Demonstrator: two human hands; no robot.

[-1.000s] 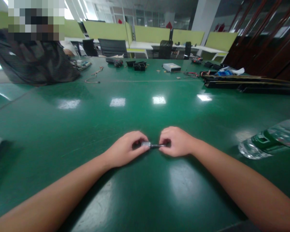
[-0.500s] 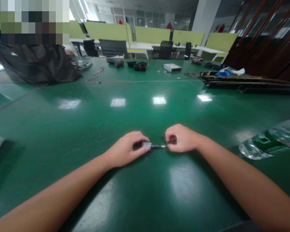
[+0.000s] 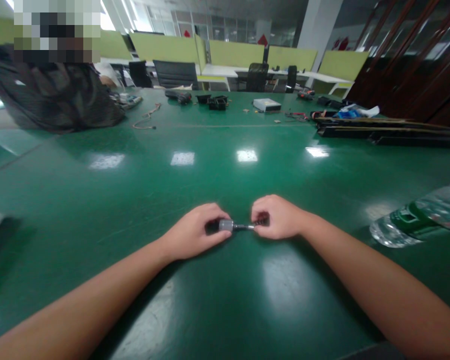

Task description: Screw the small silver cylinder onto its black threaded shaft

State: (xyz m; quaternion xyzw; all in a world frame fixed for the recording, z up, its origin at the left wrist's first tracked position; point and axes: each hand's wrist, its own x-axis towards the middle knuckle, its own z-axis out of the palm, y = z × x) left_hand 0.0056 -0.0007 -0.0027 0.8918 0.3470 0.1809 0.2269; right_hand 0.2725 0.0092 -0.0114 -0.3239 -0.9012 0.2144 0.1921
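My left hand point(image 3: 195, 234) lies low over the green table, thumb and fingers closed on a small silver-grey cylinder point(image 3: 226, 225). A thin dark shaft with a bright tip point(image 3: 243, 227) sticks out of the cylinder to the right. My right hand point(image 3: 281, 218) is closed at that tip, thumb and fingertips pinched together. Inside its curl shows a small dark ridged, coil-like piece point(image 3: 262, 220), mostly covered by the fingers. Whether the shaft tip touches this piece is hidden by the right fingertips.
On the right of the green table point(image 3: 210, 305) lies a clear water bottle point(image 3: 416, 220). Long black strips point(image 3: 390, 132) lie beyond it. A dark bag point(image 3: 60, 97) stands far left; a cable point(image 3: 144, 121), black parts point(image 3: 217, 102) and a silver box point(image 3: 266, 105) lie at the back.
My right hand has shifted slightly left, closer to my left hand, so less of the shaft shows. The left hand stays almost in place.
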